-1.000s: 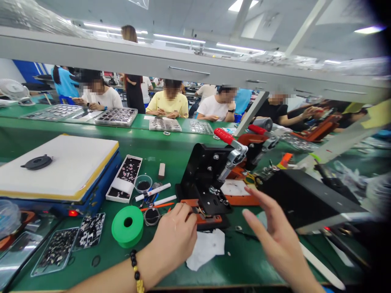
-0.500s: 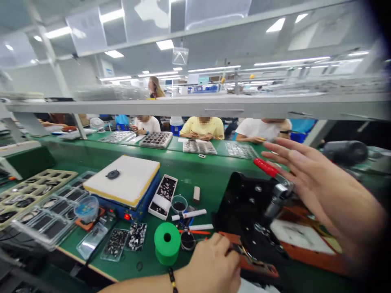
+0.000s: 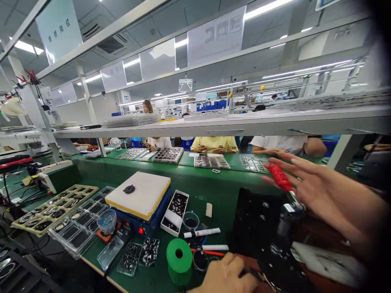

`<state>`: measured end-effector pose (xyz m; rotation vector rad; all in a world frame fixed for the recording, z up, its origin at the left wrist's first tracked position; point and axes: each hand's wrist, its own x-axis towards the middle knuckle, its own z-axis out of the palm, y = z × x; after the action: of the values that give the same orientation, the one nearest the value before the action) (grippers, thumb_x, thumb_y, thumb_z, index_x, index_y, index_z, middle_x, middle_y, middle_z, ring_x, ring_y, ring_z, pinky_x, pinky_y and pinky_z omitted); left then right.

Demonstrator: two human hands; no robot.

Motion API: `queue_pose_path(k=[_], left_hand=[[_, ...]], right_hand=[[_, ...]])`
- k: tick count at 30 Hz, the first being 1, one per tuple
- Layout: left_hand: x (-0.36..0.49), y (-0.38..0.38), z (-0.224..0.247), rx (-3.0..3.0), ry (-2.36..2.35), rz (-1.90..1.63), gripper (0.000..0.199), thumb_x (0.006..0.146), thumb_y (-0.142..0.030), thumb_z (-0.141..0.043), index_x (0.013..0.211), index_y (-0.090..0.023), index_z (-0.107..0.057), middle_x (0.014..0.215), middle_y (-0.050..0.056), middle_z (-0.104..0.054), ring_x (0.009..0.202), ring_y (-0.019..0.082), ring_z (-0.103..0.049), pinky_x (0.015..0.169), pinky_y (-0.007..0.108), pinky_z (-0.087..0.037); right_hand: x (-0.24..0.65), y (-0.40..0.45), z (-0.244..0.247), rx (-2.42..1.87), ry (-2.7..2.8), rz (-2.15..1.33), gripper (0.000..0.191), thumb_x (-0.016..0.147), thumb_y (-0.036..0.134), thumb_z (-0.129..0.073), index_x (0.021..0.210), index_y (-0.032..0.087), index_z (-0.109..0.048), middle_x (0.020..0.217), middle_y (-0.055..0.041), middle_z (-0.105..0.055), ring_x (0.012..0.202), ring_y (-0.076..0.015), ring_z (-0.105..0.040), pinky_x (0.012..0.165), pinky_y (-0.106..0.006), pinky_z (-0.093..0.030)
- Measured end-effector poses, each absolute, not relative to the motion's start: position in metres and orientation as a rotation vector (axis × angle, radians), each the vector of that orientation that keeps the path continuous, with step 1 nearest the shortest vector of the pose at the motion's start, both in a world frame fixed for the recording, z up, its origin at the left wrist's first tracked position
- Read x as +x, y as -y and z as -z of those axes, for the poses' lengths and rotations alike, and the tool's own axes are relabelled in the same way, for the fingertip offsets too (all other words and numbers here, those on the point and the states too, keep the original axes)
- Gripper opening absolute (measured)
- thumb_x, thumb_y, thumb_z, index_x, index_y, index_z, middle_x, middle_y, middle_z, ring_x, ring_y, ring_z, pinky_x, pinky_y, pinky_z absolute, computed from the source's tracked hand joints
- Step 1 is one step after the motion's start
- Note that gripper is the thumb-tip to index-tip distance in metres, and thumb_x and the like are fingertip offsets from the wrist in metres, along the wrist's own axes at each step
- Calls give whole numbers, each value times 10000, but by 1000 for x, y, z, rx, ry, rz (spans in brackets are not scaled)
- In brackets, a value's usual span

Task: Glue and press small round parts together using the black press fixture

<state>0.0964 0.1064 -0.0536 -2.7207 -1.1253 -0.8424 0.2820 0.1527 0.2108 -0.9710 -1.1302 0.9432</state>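
Observation:
My right hand (image 3: 326, 189) is open beside the red-handled toggle clamp (image 3: 282, 179), its fingers stretched out behind the grip; whether it touches the handle I cannot tell. The clamp is mounted on a black metal fixture (image 3: 253, 215). Low in the picture, my left hand (image 3: 229, 276) has its fingers curled at the near edge of this fixture, by an orange-brown part. What those fingers hold is hidden. A green spool (image 3: 179, 262) stands left of my left hand, and a pale flat piece (image 3: 328, 258) lies below my right hand.
A blue heating plate with a white top (image 3: 137, 193) carries a black round part. Around it are a white box of small parts (image 3: 174, 213), markers (image 3: 201, 232) and clear trays (image 3: 76, 228). A shelf (image 3: 189, 127) crosses above; co-workers sit beyond it.
The view has tilted up and shifted left, so the bench things appear lower and further right. My right hand stays open beside the red handle; my left hand stays curled by the fixture.

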Motion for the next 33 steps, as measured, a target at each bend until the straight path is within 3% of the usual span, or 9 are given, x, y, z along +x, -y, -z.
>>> queue_pose_path(k=[3,5,7,8,10,13,19,33], left_hand=[[88,-103,43,-2771,1160,904,275,860,-416,-749,1035,-217,-675,1072,90,-689,959,261,-683,674,342,-614],[83,-100,32,-2831,1212,914,224,882,-354,-716,1048,-214,-660,1135,91,-671,1009,258,-685,771,357,-636],[81,-95,21,-2882,1338,897,160,876,-268,-694,1016,-210,-641,1131,87,-640,1005,243,-686,812,355,-636],[81,-92,15,-2890,1424,901,147,865,-216,-685,1000,-210,-628,1120,81,-625,984,231,-685,819,351,-633],[81,-86,5,-2872,1588,957,195,845,-117,-655,1006,-213,-601,1116,67,-598,969,213,-680,849,356,-621],[79,-82,-2,-2872,1669,1049,188,884,-72,-567,1004,-217,-558,1090,56,-568,931,204,-674,852,378,-603],[74,-85,4,-2889,1573,1176,129,979,-160,-440,1070,-232,-495,1103,64,-536,966,212,-680,859,399,-600],[75,-78,11,-2773,1440,1148,242,1007,-177,-476,1239,-231,-514,1254,122,-568,1065,245,-720,854,415,-664]], right_hand=[[275,-144,-229,-913,965,-1128,450,1037,416,-453,1355,165,-647,1293,-186,-702,907,-198,-739,628,-370,-535],[269,-140,-235,-881,960,-1174,381,1051,415,-450,1106,142,-709,907,-83,-728,600,-84,-611,470,-282,-322],[263,-135,-234,-808,1041,-1155,432,1069,391,-410,783,149,-625,547,39,-482,422,-20,-382,456,-277,-153],[260,-131,-231,-748,1099,-1125,473,1073,386,-394,679,167,-536,476,71,-346,393,-13,-305,463,-282,-124],[255,-123,-218,-606,1194,-1051,504,1055,407,-438,601,190,-438,448,88,-272,382,-15,-255,452,-266,-118],[251,-113,-190,-442,1291,-788,595,1012,534,-561,544,192,-425,449,71,-305,412,-48,-290,420,-259,-183],[249,-104,-144,-276,1428,-426,624,1078,372,-489,495,190,-363,449,37,-344,427,-75,-333,454,-277,-231],[246,-105,-131,-193,1490,-121,450,1001,251,-455,608,231,-237,489,45,-283,460,-103,-270,499,-330,-214]])
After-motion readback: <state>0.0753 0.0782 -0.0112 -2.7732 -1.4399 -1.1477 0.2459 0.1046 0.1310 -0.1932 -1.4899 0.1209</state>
